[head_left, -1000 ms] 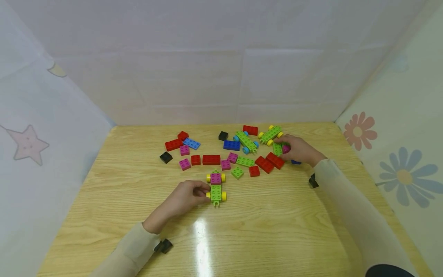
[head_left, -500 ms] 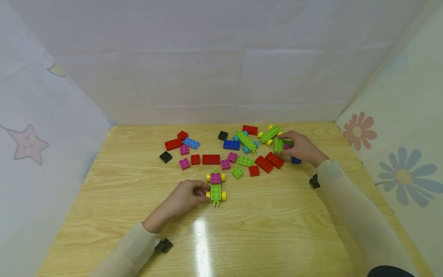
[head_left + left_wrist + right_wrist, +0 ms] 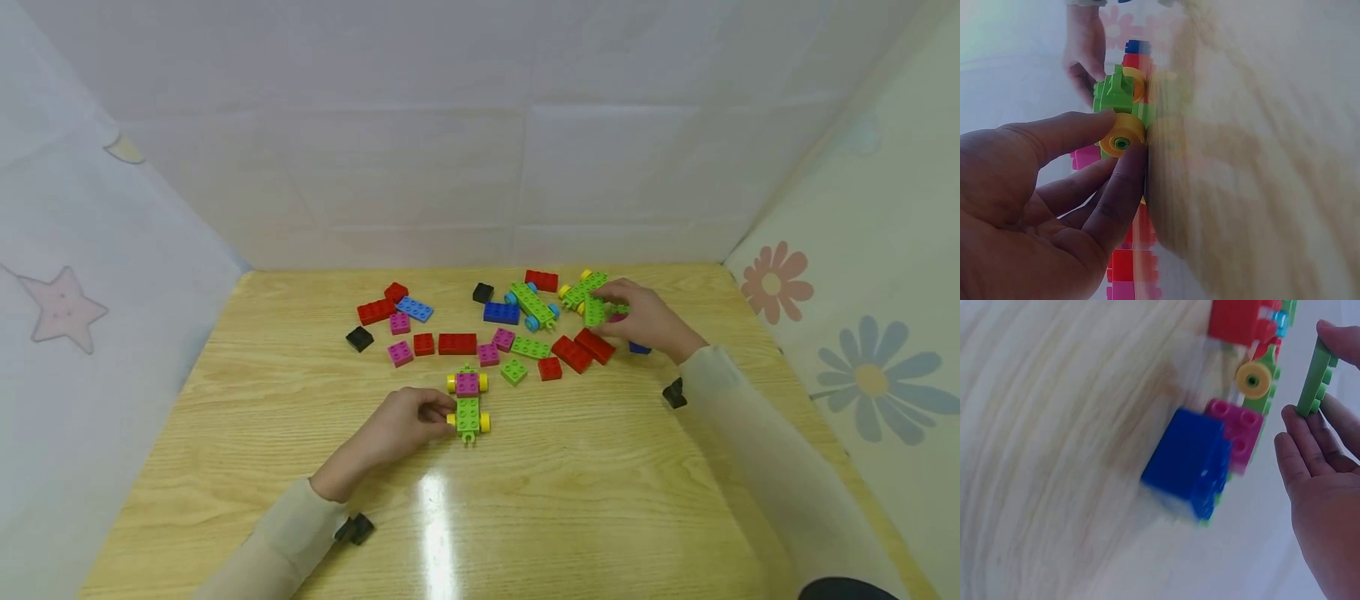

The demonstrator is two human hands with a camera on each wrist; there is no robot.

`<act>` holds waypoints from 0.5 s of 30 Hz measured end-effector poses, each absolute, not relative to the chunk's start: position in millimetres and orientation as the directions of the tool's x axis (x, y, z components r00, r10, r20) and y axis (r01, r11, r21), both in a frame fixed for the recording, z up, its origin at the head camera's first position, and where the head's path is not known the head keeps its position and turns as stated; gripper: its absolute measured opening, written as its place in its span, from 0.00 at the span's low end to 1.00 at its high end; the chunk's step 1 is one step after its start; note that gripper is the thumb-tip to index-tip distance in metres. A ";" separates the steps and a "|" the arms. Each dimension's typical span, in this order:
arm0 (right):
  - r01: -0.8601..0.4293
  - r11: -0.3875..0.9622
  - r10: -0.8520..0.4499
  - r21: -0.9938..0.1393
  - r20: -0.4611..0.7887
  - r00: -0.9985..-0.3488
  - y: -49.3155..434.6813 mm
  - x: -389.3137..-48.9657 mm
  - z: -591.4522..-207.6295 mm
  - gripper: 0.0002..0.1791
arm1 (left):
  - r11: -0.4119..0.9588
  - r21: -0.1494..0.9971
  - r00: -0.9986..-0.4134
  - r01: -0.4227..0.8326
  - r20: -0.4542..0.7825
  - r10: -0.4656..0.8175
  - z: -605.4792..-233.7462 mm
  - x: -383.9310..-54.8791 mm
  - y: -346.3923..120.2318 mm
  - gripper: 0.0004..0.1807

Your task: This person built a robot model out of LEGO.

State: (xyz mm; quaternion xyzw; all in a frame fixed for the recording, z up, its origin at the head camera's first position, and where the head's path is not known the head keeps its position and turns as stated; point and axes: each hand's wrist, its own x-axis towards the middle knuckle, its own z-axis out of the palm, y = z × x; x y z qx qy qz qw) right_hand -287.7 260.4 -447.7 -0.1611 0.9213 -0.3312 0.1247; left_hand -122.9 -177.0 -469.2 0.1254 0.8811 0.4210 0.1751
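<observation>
My left hand [image 3: 401,427] pinches the near left yellow wheel [image 3: 1124,134] of a green toy car base [image 3: 468,414] between thumb and fingers. A magenta brick [image 3: 467,383] is fixed on the far end of that base, which stands on the table. At the back right, my right hand [image 3: 651,321] holds a thin green studded plate [image 3: 1316,378] by its ends, thumb on one side and fingers on the other. The plate is above the table. Behind the fingers, another magenta brick [image 3: 1235,431] and a blue brick [image 3: 1182,453] lie on the wood.
Two more green car bases stand at the back, one with blue wheels [image 3: 533,307] and one with yellow wheels [image 3: 585,290]. Several loose bricks lie in a band across the table, among them a long red brick [image 3: 457,344] and a black brick [image 3: 360,338]. Cloth walls [image 3: 375,167] enclose the table.
My right hand has picked up the green plate from among the bricks and moved slightly left with it. The left hand and its car base have stayed in place.
</observation>
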 end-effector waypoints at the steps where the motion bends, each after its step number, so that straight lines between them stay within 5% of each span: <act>1: -0.215 0.726 -0.383 -0.653 -0.124 -0.915 258.2 -286.8 -447.1 0.41 | 0.615 0.785 -0.907 0.072 -0.205 0.368 -469.2 -123.1 -177.1 0.16; 15: -0.264 0.706 -0.437 -0.657 -0.110 -0.893 224.8 -269.6 -442.0 0.40 | 0.630 0.774 -0.909 0.066 -0.214 0.359 -466.4 -122.1 -175.4 0.17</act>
